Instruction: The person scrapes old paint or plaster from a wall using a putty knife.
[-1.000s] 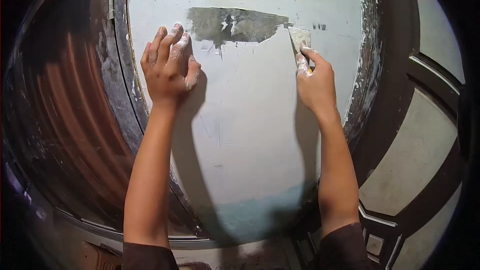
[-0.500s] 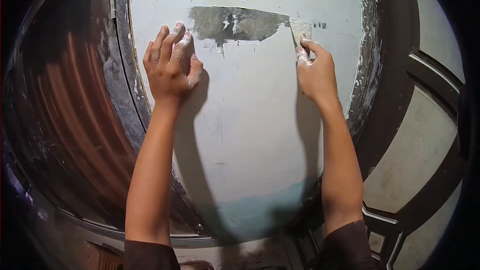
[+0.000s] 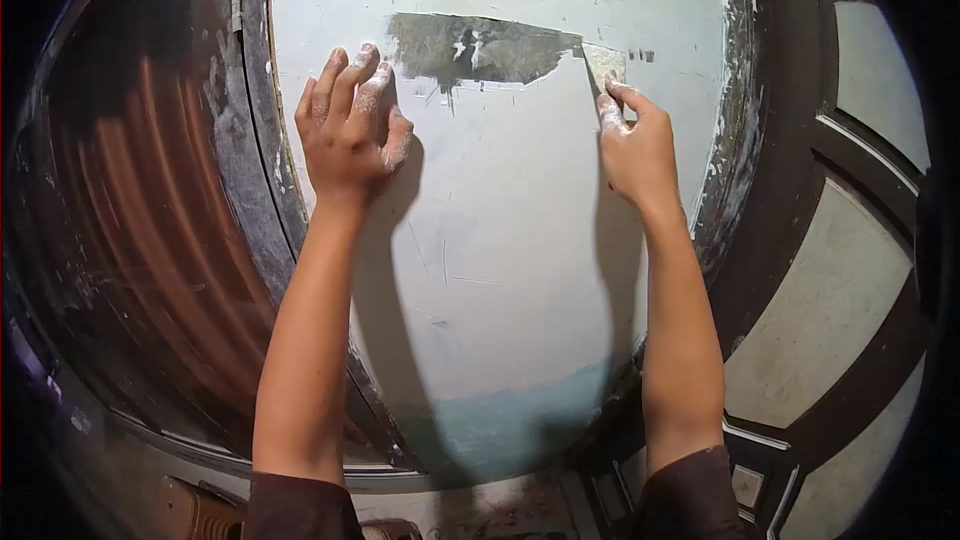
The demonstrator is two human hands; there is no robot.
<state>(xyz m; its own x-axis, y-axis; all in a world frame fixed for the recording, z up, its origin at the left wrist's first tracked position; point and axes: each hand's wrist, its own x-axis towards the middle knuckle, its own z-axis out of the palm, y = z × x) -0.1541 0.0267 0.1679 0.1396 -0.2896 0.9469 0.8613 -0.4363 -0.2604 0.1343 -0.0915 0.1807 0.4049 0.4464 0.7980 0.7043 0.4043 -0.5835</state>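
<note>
A pale wall stands before me, with a bare grey patch where the white coat is gone. My right hand pinches a scraper between thumb and fingers, its blade flat on the wall at the patch's right end. White dust covers the thumb and fingertips. Left of the patch, my left hand rests against the wall, fingers spread and slightly bent, tips powdered white. Nothing is in it.
At left is a dark-framed window with a brown curtain behind the glass. A dark panelled door is at right. A worn dark frame edges the wall. A brown object sits low at left.
The view has shifted slightly, so the wall and both hands appear a little further right. The scraper stays at the patch's right end, and my left hand keeps its place on the wall.
</note>
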